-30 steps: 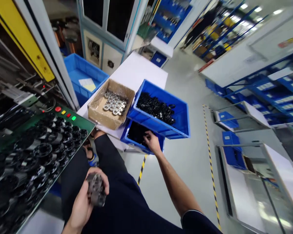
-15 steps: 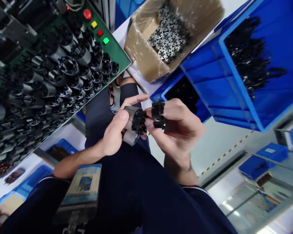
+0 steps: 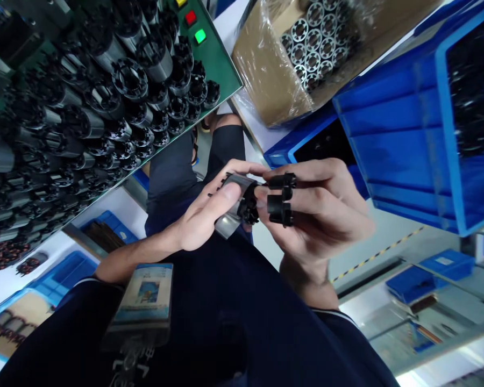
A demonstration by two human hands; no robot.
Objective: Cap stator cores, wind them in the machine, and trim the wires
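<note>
My left hand (image 3: 199, 223) is closed around a grey metal stator core (image 3: 242, 187) with black plastic on its toothed ends. A second metal core (image 3: 227, 226) shows just below it, partly covered by my thumb. My right hand (image 3: 331, 207) is closed, pinching at the black end of the upper core. A black plastic end piece (image 3: 281, 208) with prongs sits among my right fingers. My two hands meet in front of my torso, and the right fingertips are partly hidden behind the black parts.
Rows of stator cores (image 3: 129, 79) cover the green bench (image 3: 221, 64) at left, beside lit buttons (image 3: 200, 36). A plastic-lined cardboard box (image 3: 266, 80) holds metal rings. Blue bins (image 3: 403, 129) with black parts stand at right. A badge (image 3: 147, 293) hangs on my chest.
The view has shifted, so bench and box appear further right and higher. Both hands keep their parts; my right hand has turned slightly, its fingers now reaching over the core's black end.
</note>
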